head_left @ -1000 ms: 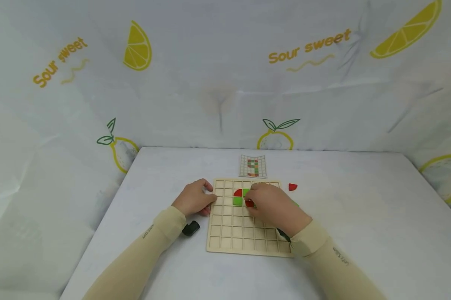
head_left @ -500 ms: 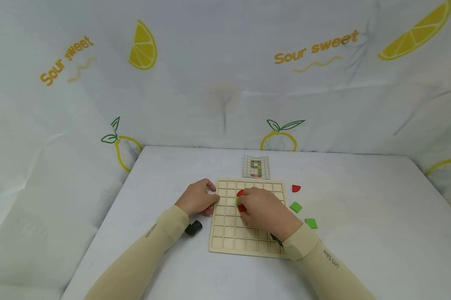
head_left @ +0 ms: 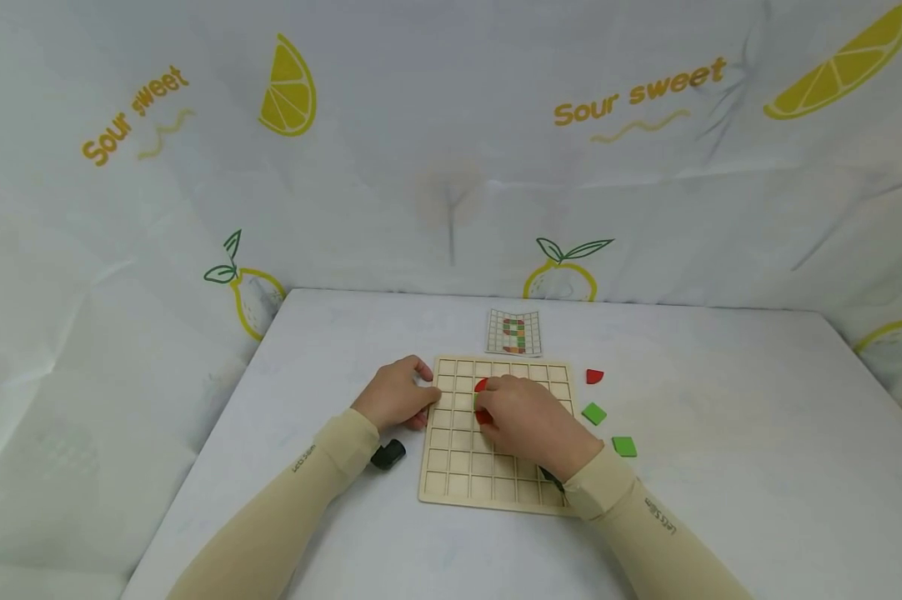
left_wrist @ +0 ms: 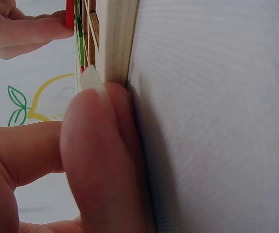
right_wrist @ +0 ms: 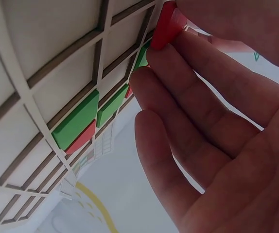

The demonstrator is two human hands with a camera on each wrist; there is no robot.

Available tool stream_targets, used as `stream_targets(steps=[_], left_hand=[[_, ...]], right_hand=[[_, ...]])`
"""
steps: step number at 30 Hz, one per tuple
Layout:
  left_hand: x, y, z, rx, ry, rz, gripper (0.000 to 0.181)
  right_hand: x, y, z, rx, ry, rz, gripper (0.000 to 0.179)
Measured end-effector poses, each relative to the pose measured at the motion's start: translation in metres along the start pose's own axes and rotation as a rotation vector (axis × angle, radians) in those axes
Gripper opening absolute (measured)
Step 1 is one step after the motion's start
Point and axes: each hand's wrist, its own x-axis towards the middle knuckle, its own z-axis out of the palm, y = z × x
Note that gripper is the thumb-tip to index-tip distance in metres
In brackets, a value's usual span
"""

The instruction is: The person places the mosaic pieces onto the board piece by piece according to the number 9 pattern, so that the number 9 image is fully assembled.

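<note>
My right hand (head_left: 526, 421) rests over the middle of the wooden grid board (head_left: 458, 475), fingers gently bent. Its fingertips (right_wrist: 151, 85) pinch a red tile (right_wrist: 168, 24) and hold it at a cell in the upper left part of the board. In the right wrist view the tile stands tilted on edge against the grid, one edge down in the cell and the other raised toward my fingers. Just beside it, green tiles (right_wrist: 76, 121) lie flat in their cells.

My left hand (head_left: 394, 398) sits at the board's left edge, fingers curled, the thumb (left_wrist: 100, 155) pressed against the rim.

The board lies flat on the white table (head_left: 721, 433). To its right lie two loose green squares (head_left: 593, 413) and a red quarter-round piece (head_left: 594, 377). A pattern card (head_left: 514, 332) lies just beyond the board.
</note>
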Motion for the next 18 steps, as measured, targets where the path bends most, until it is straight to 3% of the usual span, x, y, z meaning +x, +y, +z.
stream_targets(steps=[18], left_hand=[[-0.0001,0.0010,-0.0003,-0.001,-0.003,0.001,0.025]], right_hand=[[0.0007,0.0008,0.0040,0.002,0.038,-0.025,0.009]])
